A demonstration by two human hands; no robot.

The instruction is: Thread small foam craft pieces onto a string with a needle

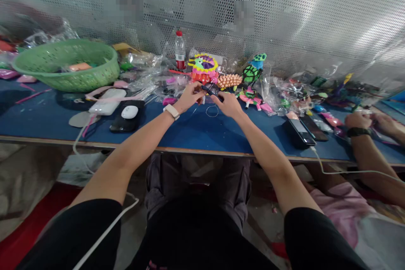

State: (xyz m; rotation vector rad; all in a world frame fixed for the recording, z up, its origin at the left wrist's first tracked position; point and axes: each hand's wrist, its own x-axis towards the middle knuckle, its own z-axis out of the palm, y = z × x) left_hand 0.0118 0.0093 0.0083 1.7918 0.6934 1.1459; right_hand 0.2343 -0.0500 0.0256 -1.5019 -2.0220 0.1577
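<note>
At the middle of the blue table, my left hand point(190, 96) and my right hand point(229, 104) face each other, fingers closed on the two sides of a small dark piece point(211, 89). Its exact kind cannot be made out, and fingertips hide its ends. Just below it a thin ring point(212, 111) lies on the tabletop. Right behind my hands stand colourful clay figures: a yellow and purple one point(203, 63), an orange spiky one point(230, 81) and a green and black turtle-like one point(251, 74). Near my right hand lies a pink and green figure point(249, 96).
A green basket point(79, 80) stands at left, near a white power bank point(109, 102) and a black phone point(126, 124) bearing a white case. A red-capped bottle point(180, 52) is behind. Right are a cabled black device point(299, 133), plastic bags point(294, 93) and another person's hands point(359, 121).
</note>
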